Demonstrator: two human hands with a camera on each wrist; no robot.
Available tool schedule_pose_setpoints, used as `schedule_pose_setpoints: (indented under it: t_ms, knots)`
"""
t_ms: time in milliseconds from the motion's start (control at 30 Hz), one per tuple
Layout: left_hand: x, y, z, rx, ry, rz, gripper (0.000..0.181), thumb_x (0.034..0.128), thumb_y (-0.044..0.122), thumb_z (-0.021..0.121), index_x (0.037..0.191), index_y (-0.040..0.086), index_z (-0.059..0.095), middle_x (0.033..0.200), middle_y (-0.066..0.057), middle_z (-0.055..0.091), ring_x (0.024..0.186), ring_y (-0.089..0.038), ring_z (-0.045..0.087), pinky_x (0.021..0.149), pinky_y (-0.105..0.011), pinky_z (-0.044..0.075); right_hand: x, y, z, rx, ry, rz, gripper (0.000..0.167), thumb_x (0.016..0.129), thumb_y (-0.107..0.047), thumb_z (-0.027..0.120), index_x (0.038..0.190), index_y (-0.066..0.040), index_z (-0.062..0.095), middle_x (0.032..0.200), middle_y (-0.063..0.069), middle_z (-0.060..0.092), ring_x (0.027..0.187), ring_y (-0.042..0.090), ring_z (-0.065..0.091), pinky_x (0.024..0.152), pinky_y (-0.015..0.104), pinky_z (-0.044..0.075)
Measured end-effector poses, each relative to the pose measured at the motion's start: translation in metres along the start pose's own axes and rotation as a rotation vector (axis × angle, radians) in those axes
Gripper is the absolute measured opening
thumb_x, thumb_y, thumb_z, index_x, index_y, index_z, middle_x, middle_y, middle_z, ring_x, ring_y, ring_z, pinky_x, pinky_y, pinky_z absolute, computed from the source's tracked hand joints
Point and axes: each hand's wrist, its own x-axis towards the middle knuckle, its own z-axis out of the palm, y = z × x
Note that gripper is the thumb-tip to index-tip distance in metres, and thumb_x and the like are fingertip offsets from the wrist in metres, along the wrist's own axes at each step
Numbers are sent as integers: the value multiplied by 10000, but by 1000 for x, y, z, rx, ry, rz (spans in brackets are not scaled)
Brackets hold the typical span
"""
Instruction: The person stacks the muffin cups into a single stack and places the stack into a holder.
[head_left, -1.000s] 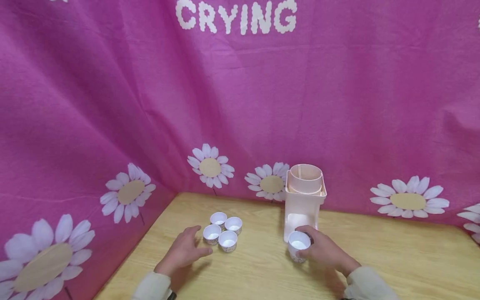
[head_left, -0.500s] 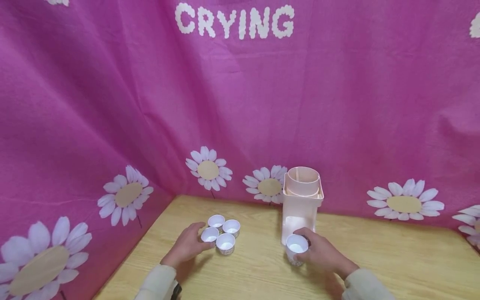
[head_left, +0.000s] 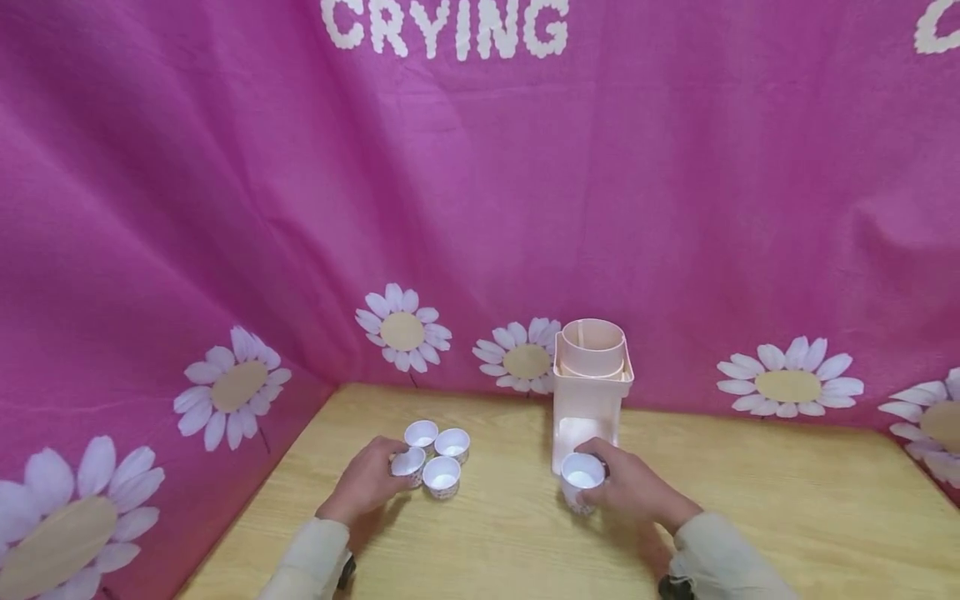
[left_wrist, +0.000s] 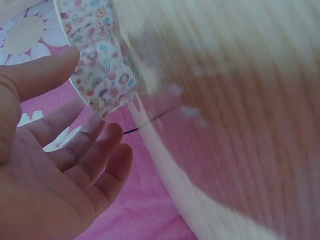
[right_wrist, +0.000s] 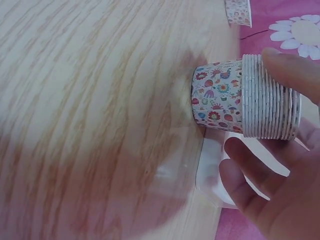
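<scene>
My left hand (head_left: 366, 483) has its thumb and fingers around the leftmost paper cup (head_left: 408, 463) of a small cluster on the table. The left wrist view shows that cup's colourful print (left_wrist: 102, 65), with the thumb at its rim and the index finger behind. Other white-lined paper cups (head_left: 441, 476) of the cluster stand upright close by. A stack of nested paper cups (right_wrist: 217, 95) is gripped near its rims by my right hand (head_left: 633, 482). The stack stands upright in front of a pale pink plastic dispenser (head_left: 590, 400), partly hiding its lower front.
The dispenser, with an open cylinder (head_left: 593, 350) on top, stands at the back of the wooden table (head_left: 495, 542). A pink cloth (head_left: 660, 208) printed with white daisies hangs behind the table and along its left side.
My left hand has moved in from the left of the cluster and brought its fingers around the leftmost cup. My right hand keeps its grip on the stack. The head view has shifted slightly.
</scene>
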Motion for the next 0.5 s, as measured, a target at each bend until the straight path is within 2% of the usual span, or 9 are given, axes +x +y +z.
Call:
schedule_pose_setpoints:
  t_ms: [100, 300, 433, 500]
  knots:
    - [2, 0, 0, 29, 4, -3, 424, 693, 124, 869, 1069, 10, 711, 1068, -125, 660, 987, -246, 619, 907, -453, 510, 1, 1, -1, 15, -20, -3, 542, 703, -125, 857, 1174, -90, 591, 1018, 87, 688, 943, 205, 604, 825, 362, 479]
    - [4, -1, 4, 50, -31, -6, 381, 685, 181, 872, 987, 22, 701, 1048, -88, 651, 997, -243, 622, 932, -449, 514, -2, 5, 0, 41, -48, -32, 537, 704, -153, 860, 1163, -94, 587, 995, 70, 685, 922, 185, 594, 791, 308, 468]
    - [6, -2, 2, 47, -26, 4, 326, 665, 182, 880, 870, 41, 668, 977, -70, 629, 916, -199, 588, 866, -397, 510, 0, 3, -3, 31, -43, -37, 543, 705, -162, 863, 1166, -108, 583, 993, 63, 684, 912, 183, 590, 784, 315, 462]
    - [5, -3, -1, 28, -25, -6, 333, 664, 184, 883, 861, 52, 649, 954, -62, 609, 877, -175, 559, 817, -366, 492, 2, 0, -5, 17, -41, -39, 546, 706, -162, 862, 1171, -113, 581, 993, 61, 685, 908, 182, 589, 783, 320, 461]
